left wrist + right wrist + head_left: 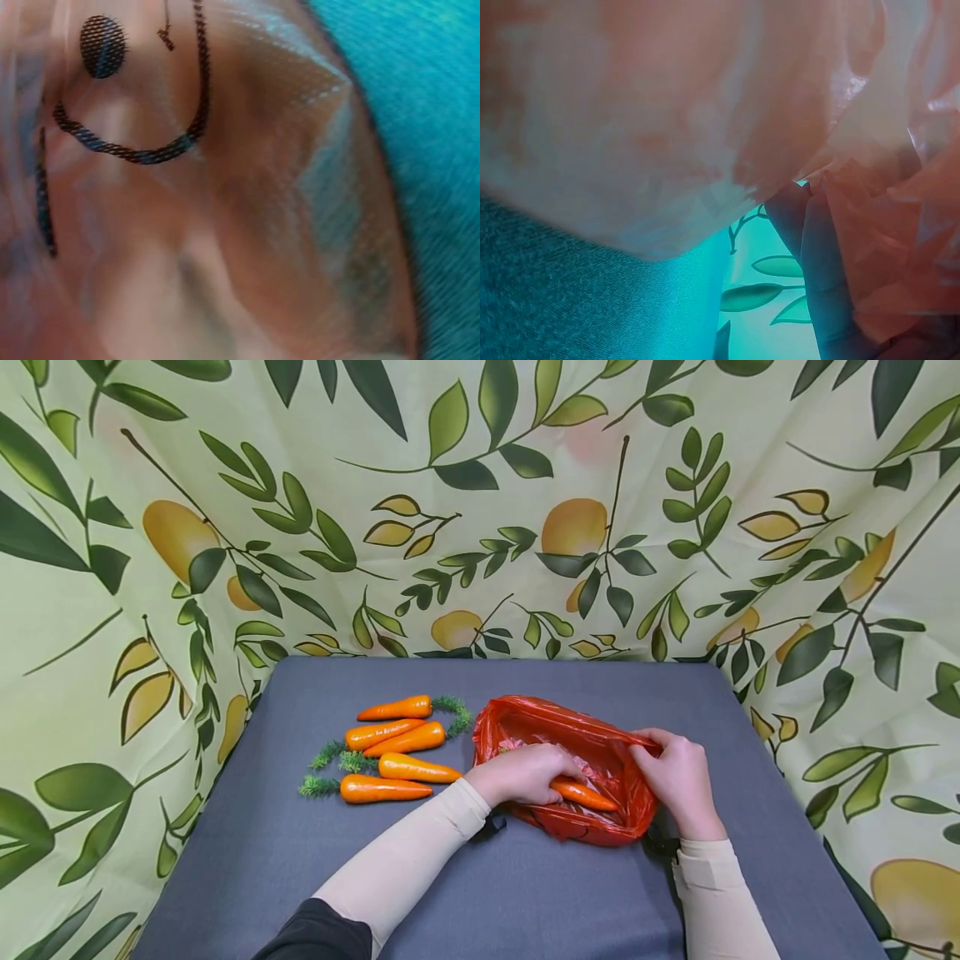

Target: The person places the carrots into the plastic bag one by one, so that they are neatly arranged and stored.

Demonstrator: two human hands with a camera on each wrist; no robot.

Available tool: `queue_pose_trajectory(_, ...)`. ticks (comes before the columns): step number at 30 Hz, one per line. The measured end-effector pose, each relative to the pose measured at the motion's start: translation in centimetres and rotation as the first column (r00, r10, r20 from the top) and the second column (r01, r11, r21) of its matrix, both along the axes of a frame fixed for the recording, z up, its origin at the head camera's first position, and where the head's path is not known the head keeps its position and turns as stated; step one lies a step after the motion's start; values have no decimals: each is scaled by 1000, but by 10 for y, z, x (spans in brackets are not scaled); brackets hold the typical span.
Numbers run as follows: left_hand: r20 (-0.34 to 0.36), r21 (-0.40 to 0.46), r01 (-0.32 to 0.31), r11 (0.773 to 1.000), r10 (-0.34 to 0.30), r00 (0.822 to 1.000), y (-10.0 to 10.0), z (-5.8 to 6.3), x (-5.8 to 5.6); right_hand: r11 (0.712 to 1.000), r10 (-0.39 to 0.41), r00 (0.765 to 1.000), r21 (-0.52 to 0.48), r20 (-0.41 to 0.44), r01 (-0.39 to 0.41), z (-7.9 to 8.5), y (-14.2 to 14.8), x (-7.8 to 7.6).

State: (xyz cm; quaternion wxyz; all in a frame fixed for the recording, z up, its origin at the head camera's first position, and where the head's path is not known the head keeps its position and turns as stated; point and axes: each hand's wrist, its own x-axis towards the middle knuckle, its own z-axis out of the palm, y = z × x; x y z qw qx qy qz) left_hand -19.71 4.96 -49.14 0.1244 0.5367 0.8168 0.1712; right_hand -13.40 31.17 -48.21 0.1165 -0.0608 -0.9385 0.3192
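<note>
A red plastic bag lies with its mouth spread open upward, right of the table's middle. My left hand reaches over its near left rim and holds an orange carrot inside, the tip pointing right. The fingers round the carrot's thick end are partly hidden. At the right end, my right hand pinches the bag's rim between thumb and fingers. In the left wrist view the bag's thin wall, printed with black marks, fills most of the frame. Fingers show against the crinkled film in the right wrist view.
Left of the bag several carrots with green tops lie in a loose group, among them a front carrot and a back carrot. The grey table meets a leaf-and-fruit patterned cloth at the back and sides.
</note>
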Motion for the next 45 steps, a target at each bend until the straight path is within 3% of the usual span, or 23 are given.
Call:
queue_pose_trajectory(6,-35,47,0,999,2,999,-5,11,0,1000,0,1000,5,4,-1,-1,-1,-1)
queue_pose_trajectory(13,-70,146,0,989,10,997,-20,39,-3,1000,-1,1000,-3,18,1,0,-1,-1)
queue_pose_trajectory(20,-86,284,-35,958,62,994,-54,73,3,1000,5,1000,-5,19,-4,1,-2,-1)
queue_pose_trajectory(26,-90,362,-91,928,132,987,-87,93,11,1000,3,1000,-2,13,-3,0,-3,-1)
queue_pose_trajectory(30,-73,406,-153,901,199,977,-113,100,18,1000,-1,1000,-1,25,1,-1,-2,-1)
queue_pose_trajectory(39,-50,517,-234,824,302,952,-173,106,33,1000,-1,1000,23,23,1,-4,-3,-1)
queue_pose_trajectory(45,-32,538,-331,775,411,911,-209,104,43,1000,7,1000,15,30,-8,-5,-5,-2)
